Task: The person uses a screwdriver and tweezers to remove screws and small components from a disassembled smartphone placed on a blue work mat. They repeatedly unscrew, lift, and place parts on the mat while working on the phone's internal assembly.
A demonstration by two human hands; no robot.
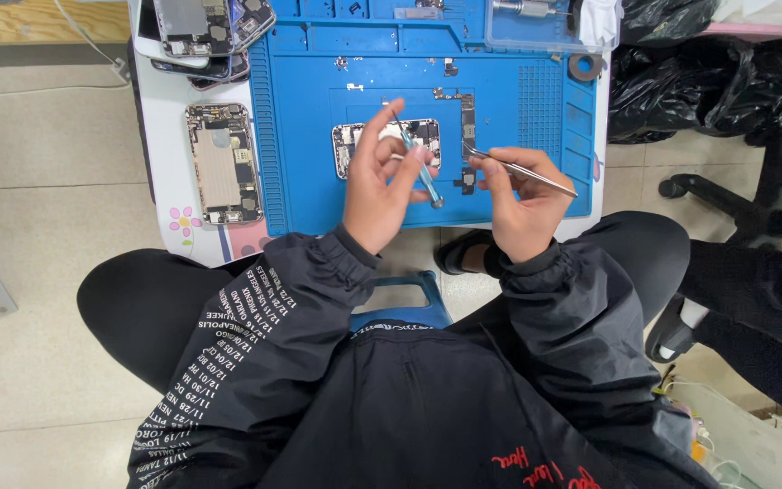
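**Two hands, two tools, over a blue mat**

Far left, a wooden strip (20, 20) runs along the top edge above the tiled floor (38, 181). On the white table (174, 136), left of the mat, one opened phone (221, 163) lies face down with its insides showing. Beyond it, at the far edge, sits a stack of phones (205, 32); at least three, though the exact count is hard to tell.

The blue mat (319, 172) covers most of the table. Near its middle lies one more opened phone (355, 145), partly hidden by the left hand (380, 186). That hand hovers above it with fingers curled, pinching one blue-handled screwdriver (418, 163) between thumb and fingertips, the handle end pointing near. Just right of that phone lies one long circuit board (468, 131), running far to near. A few small loose parts (355, 87) are scattered on the mat farther away.

The right hand (522, 204) hangs over the mat's near right part, fingers pressed on one pair of metal tweezers (522, 170); the tips point left toward the board's near end. Whether they touch it cannot be told.

Far right on the mat stands one clear box (545, 27), with one tape roll (585, 66) beside it. Black bags (699, 81) are heaped right of the table, and a chair base (744, 204) stands nearer.
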